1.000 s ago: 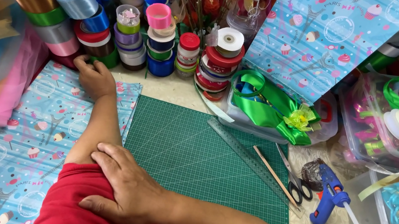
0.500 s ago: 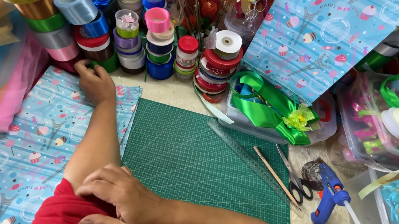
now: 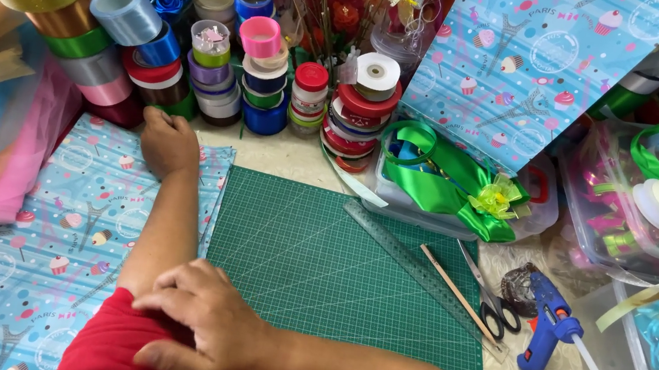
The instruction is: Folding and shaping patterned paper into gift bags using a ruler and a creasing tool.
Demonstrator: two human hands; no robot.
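Grip of the left hand [image 3: 170, 142] is closed into a loose fist, knuckles down, and is pressed on the far edge of the blue patterned paper sheet [image 3: 37, 247], close to its far right corner; nothing is seen clasped inside it. From that grip the sheet is spread back toward the body and out to the left, its long axis laid from the ribbon spools [image 3: 150, 57] down toward the near edge of the counter [image 3: 299, 159], slightly slanted. The right hand [image 3: 210, 333] is laid, fingers curled and holding nothing, across the left arm's red sleeve [image 3: 110, 343], so the left hand is the nearer one to the sheet. The sheet is flat, light blue, printed with small cupcakes, towers and round stamps. Its right edge is set just beside, perhaps slightly over, the green cutting mat [image 3: 334, 272]; which cannot be told. A clear ruler [image 3: 420, 271], scissors [image 3: 494, 298] and a blue glue gun [image 3: 546, 323] are left well apart on the right.
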